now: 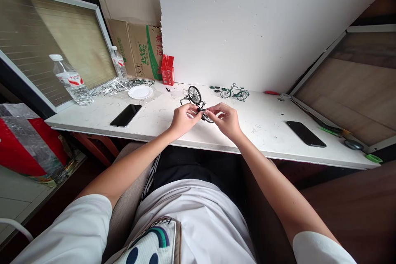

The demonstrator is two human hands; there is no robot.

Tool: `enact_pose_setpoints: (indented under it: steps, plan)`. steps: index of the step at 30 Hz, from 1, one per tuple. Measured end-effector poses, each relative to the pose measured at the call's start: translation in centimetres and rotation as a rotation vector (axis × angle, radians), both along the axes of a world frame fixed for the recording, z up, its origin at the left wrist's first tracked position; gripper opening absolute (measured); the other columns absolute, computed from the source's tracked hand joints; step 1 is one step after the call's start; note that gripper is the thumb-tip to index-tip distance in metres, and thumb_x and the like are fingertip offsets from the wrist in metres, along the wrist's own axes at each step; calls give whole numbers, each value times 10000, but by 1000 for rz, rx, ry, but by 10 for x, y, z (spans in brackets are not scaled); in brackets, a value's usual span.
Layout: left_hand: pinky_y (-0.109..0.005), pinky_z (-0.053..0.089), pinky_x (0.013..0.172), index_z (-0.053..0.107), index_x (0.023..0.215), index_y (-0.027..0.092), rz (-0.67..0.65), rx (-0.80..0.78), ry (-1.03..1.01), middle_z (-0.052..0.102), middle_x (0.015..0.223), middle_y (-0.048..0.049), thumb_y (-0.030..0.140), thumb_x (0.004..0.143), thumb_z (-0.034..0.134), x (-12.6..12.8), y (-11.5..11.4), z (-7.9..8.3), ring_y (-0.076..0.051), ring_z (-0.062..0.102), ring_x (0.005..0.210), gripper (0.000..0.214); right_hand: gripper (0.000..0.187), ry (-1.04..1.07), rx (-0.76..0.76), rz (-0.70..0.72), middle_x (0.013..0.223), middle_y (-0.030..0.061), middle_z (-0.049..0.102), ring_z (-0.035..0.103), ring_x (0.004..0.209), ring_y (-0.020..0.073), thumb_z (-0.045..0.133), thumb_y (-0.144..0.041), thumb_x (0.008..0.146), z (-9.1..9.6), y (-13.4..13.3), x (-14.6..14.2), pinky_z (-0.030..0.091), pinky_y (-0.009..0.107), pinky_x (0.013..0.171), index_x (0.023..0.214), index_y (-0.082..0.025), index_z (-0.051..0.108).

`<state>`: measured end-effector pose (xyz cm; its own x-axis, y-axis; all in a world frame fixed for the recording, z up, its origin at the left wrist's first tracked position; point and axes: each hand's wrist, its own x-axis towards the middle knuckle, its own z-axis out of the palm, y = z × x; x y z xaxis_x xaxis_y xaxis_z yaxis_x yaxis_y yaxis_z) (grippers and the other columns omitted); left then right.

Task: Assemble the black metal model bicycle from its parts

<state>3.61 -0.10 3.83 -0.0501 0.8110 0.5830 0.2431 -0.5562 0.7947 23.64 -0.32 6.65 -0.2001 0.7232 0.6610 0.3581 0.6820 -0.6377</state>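
Between my two hands, just above the front part of the white table, is a black model bicycle [194,95], tilted, with one wheel up at the far side and the other low by my fingers. My left hand [185,119] has its thumb and fingers closed on the bicycle's frame. My right hand [225,119] pinches at the same spot from the right, fingertips near a small dark part; whether that part is separate I cannot tell. Behind them stands a green model bicycle [234,92], with small dark pieces [215,88] lying beside it.
A phone [126,115] and a white plate [140,92] lie left on the table [161,121], near water bottles [73,81] and a red box [167,70]. To the right are another phone [305,133], a red tool [272,92] and a computer mouse [353,144]. A white board [247,29] stands behind.
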Motion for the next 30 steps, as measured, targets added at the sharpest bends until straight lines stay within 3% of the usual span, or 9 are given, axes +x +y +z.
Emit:
enact_pose_setpoints:
  steps: [9,15,20,25,30]
  plan:
    - [-274,569,663,716,979,171,8,22,-24,796,986,-96,362,817,833,0,0,4,-181,746,775,276,381,-145,138,69,979,80,786,733,870,211,735,-589,952,-3,0,3,575,308,599,1086,-239,803]
    - [-283,599,737,682,1009,172,-3,66,-45,793,982,-92,346,833,823,-2,4,-1,-173,750,802,285,397,-184,180,102,1038,97,788,716,974,253,730,-578,957,-3,1,4,615,336,615,1179,-258,802]
    - [-315,606,841,677,1014,179,-21,97,-65,779,983,-90,379,853,821,-3,6,-3,-187,748,866,294,347,-172,224,115,991,93,771,696,930,241,744,-516,968,-4,2,3,606,339,593,1199,-265,810]
    - [-312,595,841,690,1052,163,-95,6,-144,773,1047,-111,431,858,824,-3,10,-5,-193,744,893,356,321,-180,222,122,930,75,719,665,804,189,712,-461,1005,-4,4,7,586,321,582,1233,-256,809]
    - [-329,592,866,699,1080,159,-167,-72,-234,768,1070,-126,479,842,840,-4,16,-9,-220,751,950,423,343,-228,210,131,979,84,709,678,883,205,731,-429,991,-3,4,8,589,299,584,1280,-254,784]
